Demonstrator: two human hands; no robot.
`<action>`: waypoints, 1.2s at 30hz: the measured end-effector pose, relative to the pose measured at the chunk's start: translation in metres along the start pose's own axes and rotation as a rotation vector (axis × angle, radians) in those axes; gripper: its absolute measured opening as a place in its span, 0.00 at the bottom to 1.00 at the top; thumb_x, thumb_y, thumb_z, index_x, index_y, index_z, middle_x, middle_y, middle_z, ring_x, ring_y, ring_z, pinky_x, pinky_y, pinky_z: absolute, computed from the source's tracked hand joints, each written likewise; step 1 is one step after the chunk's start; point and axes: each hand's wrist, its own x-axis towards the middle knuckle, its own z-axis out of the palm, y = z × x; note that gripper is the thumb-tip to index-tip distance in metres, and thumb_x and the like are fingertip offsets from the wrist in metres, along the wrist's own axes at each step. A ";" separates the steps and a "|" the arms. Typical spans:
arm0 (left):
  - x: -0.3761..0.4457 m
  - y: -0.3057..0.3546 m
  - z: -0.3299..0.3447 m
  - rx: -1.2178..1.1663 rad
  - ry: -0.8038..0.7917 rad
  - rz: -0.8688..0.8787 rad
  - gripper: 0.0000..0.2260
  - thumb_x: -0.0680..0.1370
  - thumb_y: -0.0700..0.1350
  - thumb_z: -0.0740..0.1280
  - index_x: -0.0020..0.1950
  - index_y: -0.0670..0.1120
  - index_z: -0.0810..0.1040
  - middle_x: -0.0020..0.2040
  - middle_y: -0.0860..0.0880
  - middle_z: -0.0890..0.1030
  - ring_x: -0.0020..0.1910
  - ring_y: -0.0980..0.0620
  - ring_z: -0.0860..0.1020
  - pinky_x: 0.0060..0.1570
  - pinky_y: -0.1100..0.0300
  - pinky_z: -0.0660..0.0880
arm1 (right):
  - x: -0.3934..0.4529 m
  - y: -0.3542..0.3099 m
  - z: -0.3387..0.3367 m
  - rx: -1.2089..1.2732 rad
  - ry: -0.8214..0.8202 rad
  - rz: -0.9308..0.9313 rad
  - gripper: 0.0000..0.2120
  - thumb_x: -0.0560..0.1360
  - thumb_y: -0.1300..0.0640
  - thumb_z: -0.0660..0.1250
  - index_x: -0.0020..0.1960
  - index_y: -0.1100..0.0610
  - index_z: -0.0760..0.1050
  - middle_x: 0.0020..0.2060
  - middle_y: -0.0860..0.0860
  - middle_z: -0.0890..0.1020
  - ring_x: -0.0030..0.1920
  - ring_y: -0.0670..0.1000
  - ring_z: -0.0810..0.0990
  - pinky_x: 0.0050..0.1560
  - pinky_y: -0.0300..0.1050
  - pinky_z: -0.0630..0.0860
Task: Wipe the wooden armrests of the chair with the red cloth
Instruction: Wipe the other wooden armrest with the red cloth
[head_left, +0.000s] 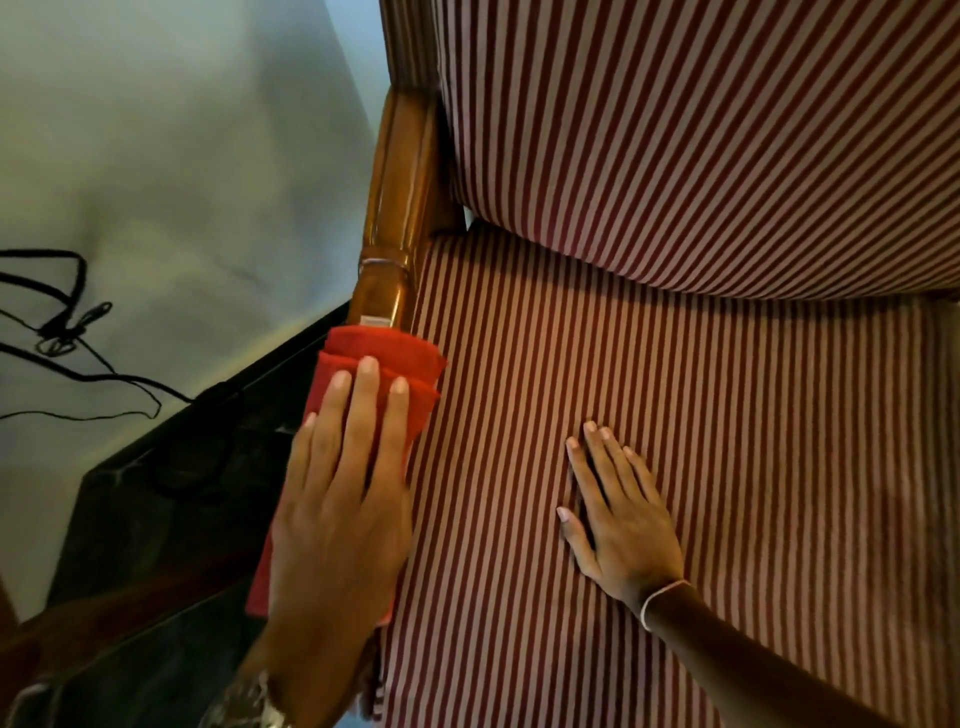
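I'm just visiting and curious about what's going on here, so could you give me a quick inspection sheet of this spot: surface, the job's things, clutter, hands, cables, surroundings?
Surface: striped seat cushion of the chair, red and pale stripes, with the striped backrest above it.
Job's things: red cloth, folded, lying over the near part of the wooden armrest; the far part of the armrest is bare and glossy.
Clutter: nothing seen on the seat.
Hands: left hand flat on the cloth, fingers extended; right hand flat on the seat cushion, holding nothing.
Cables: black cords lying loose on the floor left of the chair.
Surroundings: pale floor; dark furniture beside the chair, too dim to identify.
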 end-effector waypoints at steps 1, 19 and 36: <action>0.011 0.000 -0.002 -0.006 -0.001 -0.021 0.31 0.81 0.44 0.61 0.82 0.43 0.53 0.83 0.39 0.53 0.82 0.38 0.54 0.77 0.39 0.59 | 0.000 -0.001 0.001 -0.002 -0.001 -0.007 0.34 0.83 0.38 0.48 0.83 0.54 0.48 0.83 0.56 0.55 0.84 0.52 0.47 0.84 0.51 0.43; 0.022 0.004 -0.011 -0.111 -0.041 -0.096 0.27 0.84 0.47 0.54 0.82 0.42 0.52 0.83 0.37 0.53 0.82 0.37 0.55 0.76 0.38 0.63 | -0.001 0.000 0.000 -0.009 0.024 -0.019 0.34 0.83 0.38 0.48 0.84 0.54 0.50 0.84 0.56 0.53 0.84 0.55 0.51 0.84 0.51 0.42; 0.019 0.003 -0.007 -0.129 0.051 -0.033 0.28 0.84 0.49 0.54 0.83 0.46 0.50 0.84 0.43 0.50 0.83 0.44 0.49 0.79 0.43 0.52 | 0.016 -0.057 -0.062 0.782 -0.041 0.255 0.35 0.80 0.32 0.55 0.79 0.52 0.65 0.83 0.51 0.59 0.83 0.49 0.54 0.83 0.55 0.54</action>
